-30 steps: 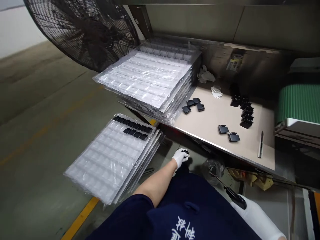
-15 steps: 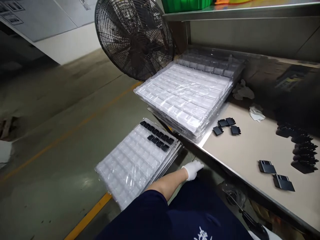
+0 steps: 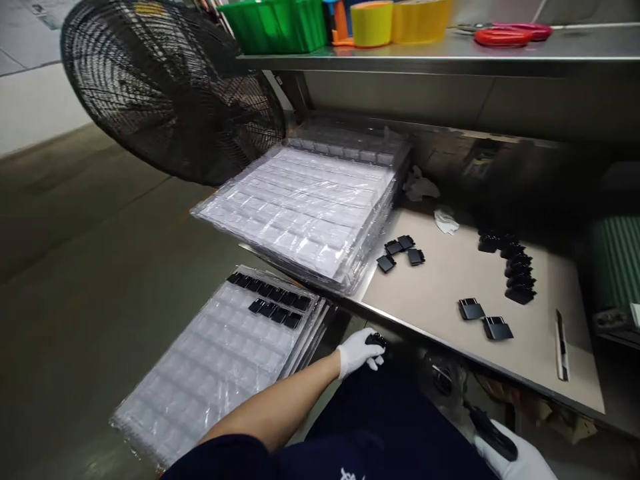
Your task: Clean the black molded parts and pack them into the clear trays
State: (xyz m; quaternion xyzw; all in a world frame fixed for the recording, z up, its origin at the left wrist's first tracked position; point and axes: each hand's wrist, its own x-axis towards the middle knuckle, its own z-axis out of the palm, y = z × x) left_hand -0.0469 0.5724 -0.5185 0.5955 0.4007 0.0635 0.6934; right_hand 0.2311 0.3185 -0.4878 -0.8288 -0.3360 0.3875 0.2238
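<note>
My left hand (image 3: 355, 355), in a white glove, is closed around a small black plastic part (image 3: 376, 343) just off the bench's front edge. My right hand (image 3: 520, 457), also gloved, grips a black-handled tool (image 3: 493, 430) at the lower right; its thin tip is blurred. To the left of my left arm, a stack of clear compartment trays (image 3: 200, 363) carries two rows of black plastic parts (image 3: 270, 291) at its far end. Two black plastic parts (image 3: 497, 328) lie on the bench close to the edge, and several more (image 3: 386, 263) are beside the larger tray stack.
A large stack of wrapped clear trays (image 3: 300, 207) overhangs the left end of the bench (image 3: 440, 280). Behind it stands a black fan (image 3: 175, 100). A utility knife (image 3: 561, 347) and a line of black parts (image 3: 520, 277) occupy the right. Overhead, a metal shelf (image 3: 500, 63) holds a green bin (image 3: 275, 27).
The view has swung to the right. My left hand has turned, and the black part in it now shows. More of my right hand with the tool has come into view.
</note>
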